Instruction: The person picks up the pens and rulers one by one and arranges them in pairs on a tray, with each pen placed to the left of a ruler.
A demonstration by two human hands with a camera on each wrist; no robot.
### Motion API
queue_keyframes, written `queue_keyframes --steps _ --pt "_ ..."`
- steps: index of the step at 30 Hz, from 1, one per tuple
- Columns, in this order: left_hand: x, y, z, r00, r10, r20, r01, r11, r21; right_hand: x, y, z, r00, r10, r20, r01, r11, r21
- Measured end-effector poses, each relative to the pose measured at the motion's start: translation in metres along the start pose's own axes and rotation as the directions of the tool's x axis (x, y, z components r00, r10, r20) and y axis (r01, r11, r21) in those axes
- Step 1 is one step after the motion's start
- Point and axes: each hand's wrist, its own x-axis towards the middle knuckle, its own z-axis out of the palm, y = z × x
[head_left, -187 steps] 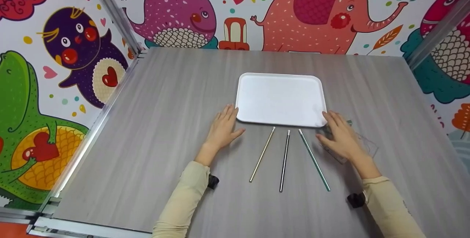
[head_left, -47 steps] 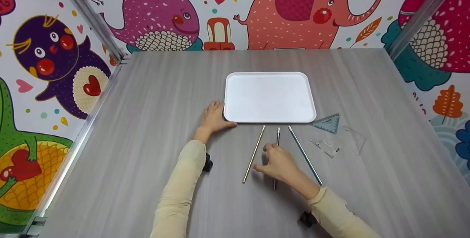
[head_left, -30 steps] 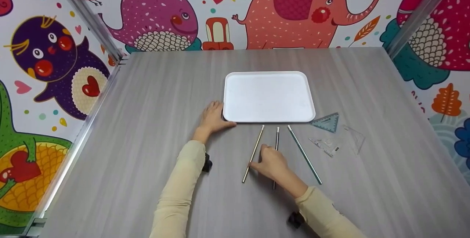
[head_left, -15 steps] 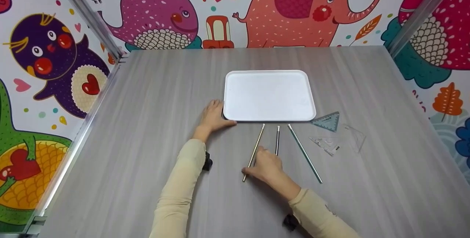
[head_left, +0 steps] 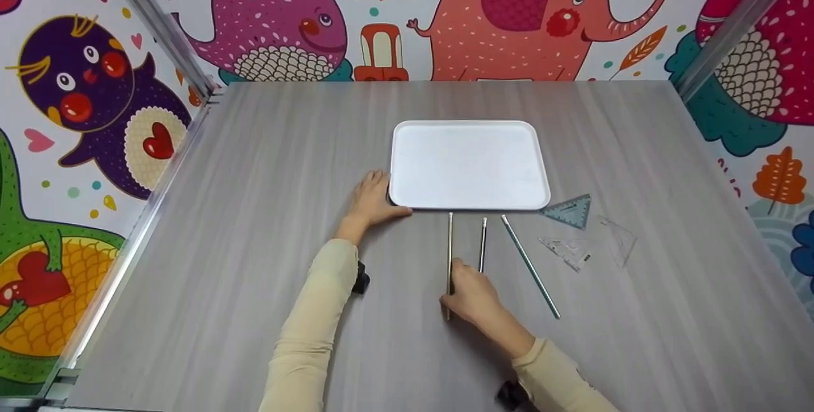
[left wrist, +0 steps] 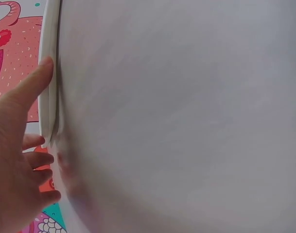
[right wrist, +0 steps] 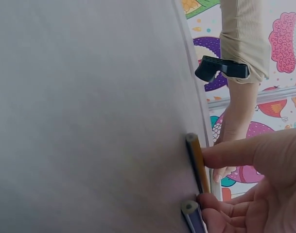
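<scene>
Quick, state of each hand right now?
Left hand: open, touching the corner of the white tray.
Right hand: closed, pinching the gold pencil.

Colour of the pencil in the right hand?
The pencil is gold; the right wrist view shows it best.

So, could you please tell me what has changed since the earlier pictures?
The right hand has moved left and now pinches the gold pencil, whose near end swung right. The left hand remains beside the tray; the dark pencil and green pencil stayed put.
</scene>
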Motion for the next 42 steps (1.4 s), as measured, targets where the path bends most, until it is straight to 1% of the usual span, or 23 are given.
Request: queue_keyframes --steps 6,9,12,14,16,19,21,25,27,28,29,30,31,32,34,35,38,40,42 --pt "0.0 0.001 0.001 1.0 0.006 0.011 -0.006 1.0 0.004 -0.004 0.0 0.001 1.0 -0.02 -0.017 0.021 0.999 0.043" --pt "-0.001 0.001 0.001 1.0 0.005 0.006 -0.005 1.0 0.009 -0.006 -0.003 0.003 0.999 -0.027 -0.04 0.029 0.999 0.035" --pt "-0.001 0.001 0.0 1.0 0.001 -0.001 -0.001 1.0 0.01 -0.007 -0.007 0.007 0.998 -0.029 -0.055 0.029 1.0 0.005" --pt "0.0 0.001 0.0 1.0 0.005 -0.006 -0.005 1.0 0.012 -0.008 -0.009 0.008 0.998 -0.033 -0.05 0.032 0.999 -0.007" --pt "0.0 0.001 0.0 1.0 0.01 -0.011 -0.01 1.0 0.013 -0.007 -0.009 0.008 0.999 -0.036 -0.033 0.036 0.999 0.007" --pt "0.001 0.0 0.0 1.0 0.014 -0.012 -0.013 1.0 0.02 -0.004 -0.005 0.003 0.999 -0.03 0.025 0.028 0.996 0.084" --pt "0.002 -0.001 0.001 1.0 0.012 -0.009 -0.012 1.0 0.028 0.0 -0.002 -0.003 0.998 -0.015 0.067 0.005 0.99 0.144" --pt "0.002 -0.001 0.0 1.0 0.017 -0.009 -0.017 0.998 0.057 0.006 0.003 -0.012 0.992 0.0 0.128 -0.03 0.972 0.234" --pt "0.002 0.0 0.0 1.0 0.022 -0.013 -0.021 0.997 0.069 0.009 0.007 -0.016 0.988 -0.018 0.152 -0.028 0.955 0.296" --pt "0.001 0.0 0.0 1.0 0.025 -0.015 -0.024 0.997 0.069 0.011 0.01 -0.019 0.985 -0.033 0.171 -0.028 0.939 0.343" --pt "0.001 0.001 0.0 0.999 0.032 -0.022 -0.031 0.997 0.07 0.012 0.012 -0.021 0.98 -0.05 0.192 -0.032 0.915 0.401" --pt "0.001 0.001 0.0 0.999 0.036 -0.022 -0.034 0.997 0.068 0.013 0.015 -0.023 0.974 -0.064 0.218 -0.045 0.885 0.463" --pt "0.001 0.001 0.0 0.999 0.036 -0.021 -0.034 0.997 0.067 0.015 0.019 -0.025 0.965 -0.078 0.25 -0.067 0.849 0.523" --pt "0.0 0.001 0.0 0.999 0.038 -0.02 -0.036 0.997 0.065 0.016 0.022 -0.028 0.953 -0.091 0.288 -0.1 0.805 0.585" --pt "0.0 0.002 -0.001 0.999 0.04 -0.02 -0.039 0.997 0.062 0.02 0.03 -0.031 0.922 -0.105 0.372 -0.194 0.706 0.681" --pt "0.0 0.002 -0.001 0.999 0.04 -0.02 -0.039 0.997 0.064 0.021 0.033 -0.032 0.905 -0.111 0.411 -0.243 0.657 0.713" --pt "-0.001 0.001 -0.002 0.999 0.033 -0.019 -0.032 0.997 0.071 0.026 0.042 -0.036 0.85 -0.141 0.508 -0.368 0.532 0.763" --pt "-0.001 0.001 -0.002 0.999 0.031 -0.02 -0.029 0.997 0.077 0.028 0.047 -0.037 0.823 -0.176 0.54 -0.413 0.468 0.781" --pt "-0.001 0.001 -0.002 0.999 0.031 -0.021 -0.03 0.996 0.082 0.029 0.05 -0.039 0.804 -0.215 0.554 -0.436 0.42 0.796"
